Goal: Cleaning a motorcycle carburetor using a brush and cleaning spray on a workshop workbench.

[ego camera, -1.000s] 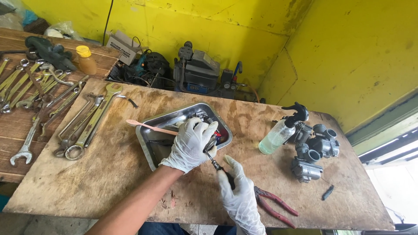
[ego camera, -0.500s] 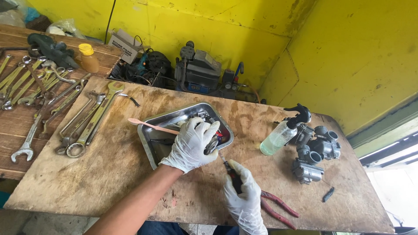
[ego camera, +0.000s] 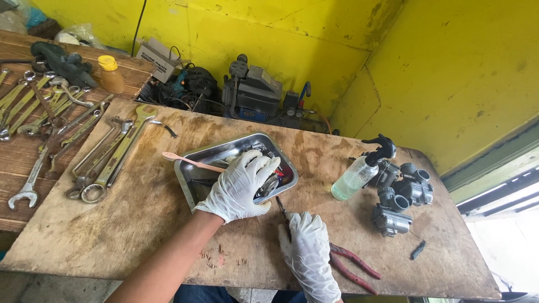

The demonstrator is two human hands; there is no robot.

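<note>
My left hand (ego camera: 240, 185), in a white glove, reaches into a shallow metal tray (ego camera: 193, 160) on the wooden board and rests on the small metal parts inside; what its fingers grip is hidden. A pink toothbrush (ego camera: 188, 161) lies across the tray's left rim. My right hand (ego camera: 306, 247), also gloved, lies near the board's front edge and holds a thin dark screwdriver (ego camera: 281, 206) whose tip points up toward the tray. Red-handled pliers (ego camera: 351, 266) lie just right of that hand.
Several wrenches (ego camera: 106, 157) lie at the left. A clear spray bottle (ego camera: 359, 171) and grey carburetor bodies (ego camera: 401, 196) stand at the right, with a small dark piece (ego camera: 417, 250) near them. An amber bottle (ego camera: 110, 74) and a compressor (ego camera: 252, 92) sit behind.
My left hand has moved deeper into the tray. My right hand has shifted slightly toward the front edge with the screwdriver.
</note>
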